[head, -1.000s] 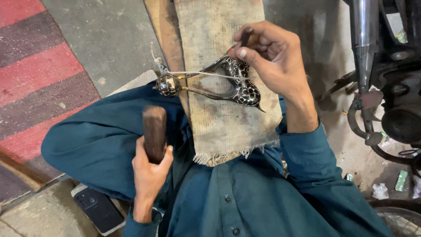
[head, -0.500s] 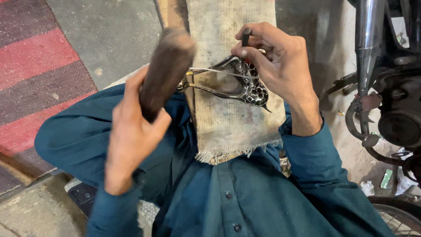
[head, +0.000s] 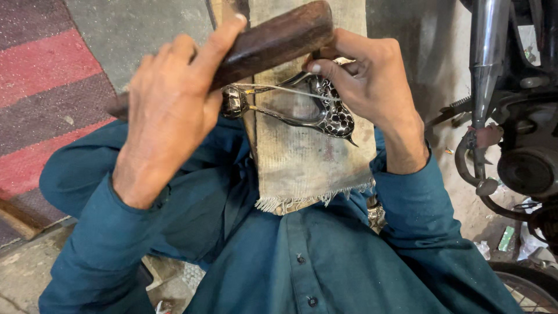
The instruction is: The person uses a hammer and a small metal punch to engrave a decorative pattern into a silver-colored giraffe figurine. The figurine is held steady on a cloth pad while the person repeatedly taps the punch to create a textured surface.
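Up close, the left hand [head: 168,110] is clamped around a dark wooden handle [head: 273,40] raised over a cloth-covered board [head: 302,157] — the right hand [head: 372,87] pinches a perforated metal shoe-shaped ornament [head: 325,107] against its middle. Beyond: red-striped mat [head: 40,104] left, motorcycle [head: 511,116] right, concrete floor [head: 133,29].

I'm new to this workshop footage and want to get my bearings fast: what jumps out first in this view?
The left hand stands out first, gripping a dark wooden handle raised across the top centre. Just below it, the right hand pins a pierced metal shoe-shaped ornament onto a cloth-covered board resting on the person's lap. At the right edge stands a motorcycle.
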